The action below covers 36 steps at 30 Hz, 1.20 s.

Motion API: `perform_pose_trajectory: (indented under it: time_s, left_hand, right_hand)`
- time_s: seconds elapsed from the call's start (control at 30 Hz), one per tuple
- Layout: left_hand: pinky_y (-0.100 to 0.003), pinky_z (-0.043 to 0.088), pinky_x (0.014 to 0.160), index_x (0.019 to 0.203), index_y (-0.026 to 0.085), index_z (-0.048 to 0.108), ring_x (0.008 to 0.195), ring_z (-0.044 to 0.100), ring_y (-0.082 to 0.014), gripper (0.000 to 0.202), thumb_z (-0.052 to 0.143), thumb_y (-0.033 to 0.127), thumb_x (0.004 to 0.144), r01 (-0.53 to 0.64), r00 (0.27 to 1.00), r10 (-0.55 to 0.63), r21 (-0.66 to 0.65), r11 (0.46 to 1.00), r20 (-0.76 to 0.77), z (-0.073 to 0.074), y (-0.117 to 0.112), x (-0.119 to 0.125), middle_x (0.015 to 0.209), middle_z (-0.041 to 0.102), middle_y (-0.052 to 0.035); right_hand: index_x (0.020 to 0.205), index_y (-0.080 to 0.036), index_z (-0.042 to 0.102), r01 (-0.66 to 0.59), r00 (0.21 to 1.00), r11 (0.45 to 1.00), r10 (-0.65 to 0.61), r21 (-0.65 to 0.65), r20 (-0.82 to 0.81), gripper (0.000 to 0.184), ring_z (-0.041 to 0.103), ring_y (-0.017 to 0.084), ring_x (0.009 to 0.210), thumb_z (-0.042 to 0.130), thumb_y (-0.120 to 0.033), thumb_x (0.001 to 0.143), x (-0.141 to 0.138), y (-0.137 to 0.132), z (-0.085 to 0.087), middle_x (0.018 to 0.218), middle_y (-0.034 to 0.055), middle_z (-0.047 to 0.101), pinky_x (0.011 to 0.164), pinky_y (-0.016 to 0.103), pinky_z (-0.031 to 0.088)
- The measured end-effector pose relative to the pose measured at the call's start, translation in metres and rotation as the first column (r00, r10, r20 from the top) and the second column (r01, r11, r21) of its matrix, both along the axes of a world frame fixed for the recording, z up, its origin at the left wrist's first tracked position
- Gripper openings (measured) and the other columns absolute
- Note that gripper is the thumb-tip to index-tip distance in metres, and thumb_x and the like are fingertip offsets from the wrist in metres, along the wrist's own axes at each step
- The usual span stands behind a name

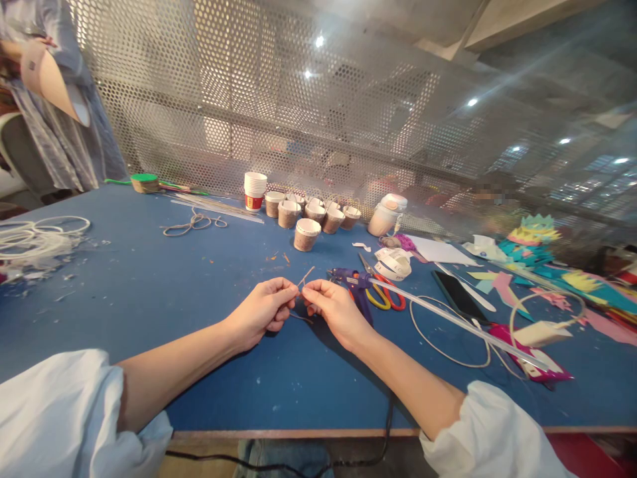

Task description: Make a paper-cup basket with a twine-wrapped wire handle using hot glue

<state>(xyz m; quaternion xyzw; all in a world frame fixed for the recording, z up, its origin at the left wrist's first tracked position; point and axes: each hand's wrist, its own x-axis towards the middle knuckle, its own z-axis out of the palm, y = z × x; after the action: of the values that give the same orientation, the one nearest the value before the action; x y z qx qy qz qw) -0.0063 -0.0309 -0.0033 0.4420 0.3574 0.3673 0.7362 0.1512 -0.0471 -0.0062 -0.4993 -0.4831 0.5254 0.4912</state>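
Both my hands meet over the blue table [209,378], fingertips pinched close together. A thin piece of twine [307,274] runs between them, one end sticking up and a loose part hanging below. My left hand [266,305] is closed on it from the left, and my right hand [331,305] pinches it from the right. Just behind my right hand lies a blue glue gun [354,279] with a long clear glue stick [448,318] in its back. Scissors [385,292] with red and yellow handles lie beside it. A twine-wrapped paper cup [306,236] stands beyond my hands.
Several wrapped cups [314,211] and a stack of paper cups [255,189] stand at the back. White cord [34,239] lies at left. On the right are a phone [460,295], a cable, a pink packet [540,365] and paper scraps. A person [64,86] stands at far left.
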Motion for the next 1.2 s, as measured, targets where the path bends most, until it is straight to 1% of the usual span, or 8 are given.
perform_pose_trajectory:
  time_s: [0.1, 0.27, 0.4, 0.6, 0.77, 0.9, 1.2]
  left_hand:
    - [-0.014, 0.011, 0.035, 0.071, 0.017, 0.048, 0.038, 0.027, -0.0008, 0.023, 0.064, 0.032, 0.078, 0.000, 1.000, 0.000, -0.014, 1.000, 0.004, 0.0020, -0.0011, -0.0001, 0.057, 0.042, 0.0065]
    - [-0.015, 0.009, 0.035, 0.072, 0.017, 0.049, 0.037, 0.021, -0.0003, 0.026, 0.068, 0.034, 0.076, -0.006, 1.000, 0.006, -0.032, 0.999, -0.008, 0.0027, -0.0013, 0.0008, 0.051, 0.035, 0.0093]
    - [-0.015, 0.010, 0.035, 0.073, 0.018, 0.048, 0.036, 0.021, -0.0009, 0.026, 0.071, 0.030, 0.073, -0.033, 0.999, 0.033, -0.019, 0.999, -0.035, 0.0033, -0.0012, 0.0009, 0.047, 0.031, 0.0114]
    - [-0.015, 0.010, 0.035, 0.072, 0.018, 0.047, 0.036, 0.022, -0.0005, 0.023, 0.066, 0.029, 0.077, -0.020, 1.000, 0.020, -0.015, 1.000, -0.022, 0.0012, 0.0003, 0.0004, 0.050, 0.038, 0.0092]
    - [-0.014, 0.011, 0.035, 0.071, 0.017, 0.049, 0.037, 0.024, -0.0008, 0.024, 0.067, 0.032, 0.076, -0.010, 1.000, 0.010, 0.000, 1.000, -0.003, -0.0020, 0.0011, 0.0001, 0.052, 0.038, 0.0084]
    - [-0.014, 0.012, 0.035, 0.071, 0.017, 0.050, 0.037, 0.026, -0.0008, 0.024, 0.068, 0.033, 0.075, -0.018, 1.000, 0.018, 0.007, 1.000, -0.017, -0.0004, 0.0009, -0.0005, 0.053, 0.041, 0.0072]
    - [-0.014, 0.012, 0.035, 0.073, 0.016, 0.051, 0.039, 0.027, -0.0011, 0.021, 0.062, 0.032, 0.080, -0.015, 1.000, 0.015, 0.029, 0.999, -0.017, -0.0018, 0.0016, -0.0011, 0.056, 0.042, 0.0064]
  right_hand:
    - [0.072, -0.017, 0.064, 0.001, 1.000, 1.000, -0.001, -0.001, 0.002, 0.024, 0.049, 0.012, 0.062, 0.074, -0.038, 0.067, 0.0001, -0.0001, 0.0000, 0.065, -0.0015, 0.057, 0.060, 0.028, 0.038]
    - [0.071, -0.017, 0.064, 0.007, 1.000, 1.000, -0.007, -0.001, 0.008, 0.024, 0.048, 0.012, 0.061, 0.075, -0.038, 0.066, -0.0005, -0.0009, 0.0015, 0.064, -0.0016, 0.057, 0.060, 0.028, 0.038]
    - [0.070, -0.017, 0.064, 0.003, 1.000, 1.000, -0.003, -0.007, 0.014, 0.024, 0.049, 0.012, 0.060, 0.075, -0.038, 0.065, -0.0005, -0.0007, 0.0016, 0.063, -0.0020, 0.057, 0.059, 0.028, 0.038]
    - [0.071, -0.017, 0.064, 0.006, 1.000, 1.000, -0.006, -0.006, 0.007, 0.023, 0.048, 0.011, 0.060, 0.075, -0.037, 0.066, -0.0010, -0.0005, 0.0020, 0.064, -0.0020, 0.057, 0.059, 0.028, 0.038]
    - [0.070, -0.017, 0.064, 0.007, 1.000, 1.000, -0.007, 0.001, 0.009, 0.024, 0.048, 0.011, 0.060, 0.075, -0.038, 0.065, -0.0007, 0.0001, 0.0014, 0.064, -0.0021, 0.057, 0.059, 0.028, 0.038]
    - [0.070, -0.018, 0.064, 0.006, 1.000, 1.000, -0.006, -0.001, 0.011, 0.023, 0.048, 0.012, 0.060, 0.074, -0.037, 0.066, 0.0005, 0.0005, 0.0001, 0.064, -0.0019, 0.057, 0.060, 0.028, 0.039]
    - [0.070, -0.017, 0.063, 0.011, 1.000, 1.000, -0.011, -0.004, 0.011, 0.021, 0.050, 0.012, 0.062, 0.073, -0.036, 0.066, 0.0001, -0.0007, 0.0021, 0.064, -0.0013, 0.058, 0.060, 0.028, 0.038]
